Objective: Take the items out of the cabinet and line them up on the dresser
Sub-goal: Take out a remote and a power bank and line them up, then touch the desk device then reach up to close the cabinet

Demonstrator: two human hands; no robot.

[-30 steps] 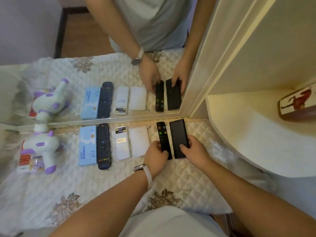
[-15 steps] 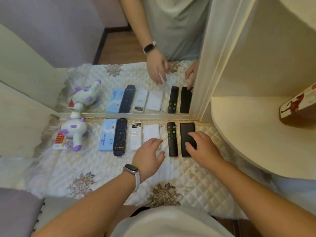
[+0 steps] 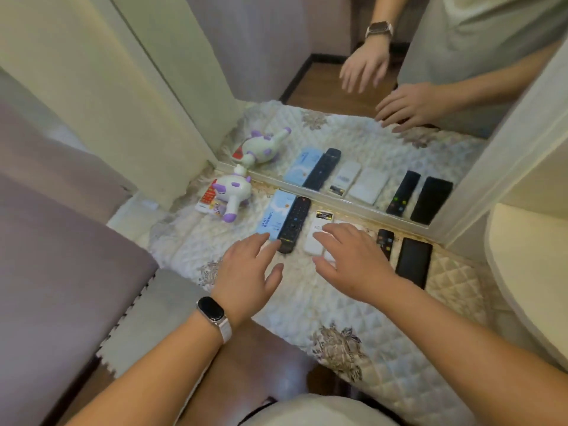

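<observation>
Along the mirror's (image 3: 353,142) foot, six items lie side by side in a row on the quilt-covered dresser (image 3: 445,281). From left to right they are a blue box (image 3: 275,216), a black remote (image 3: 293,224) touching its right edge, a white remote (image 3: 316,238), a white slab (image 3: 329,257), a small remote (image 3: 384,242) with coloured buttons, and a black slab (image 3: 413,262) at the right end. The left hand (image 3: 246,272), with a watch (image 3: 212,309) on its wrist, reaches in over the cloth with straight, spread fingers and holds nothing. Its fingertips sit at the near ends of the blue box and black remote, though I can't tell whether they touch. The right hand (image 3: 350,262) hangs flat and open too, fingers fanned out over the white remote and the white slab. It hides most of the slab and the near end of the small remote, and I can't make out whether it presses down on them. Left of the row and a little apart, a white-and-purple toy (image 3: 230,195) lies on its side across a red-and-white card (image 3: 205,202), close to the glass. The cabinet's (image 3: 528,256) cream shelf curves out at the far right, beside the black slab.
</observation>
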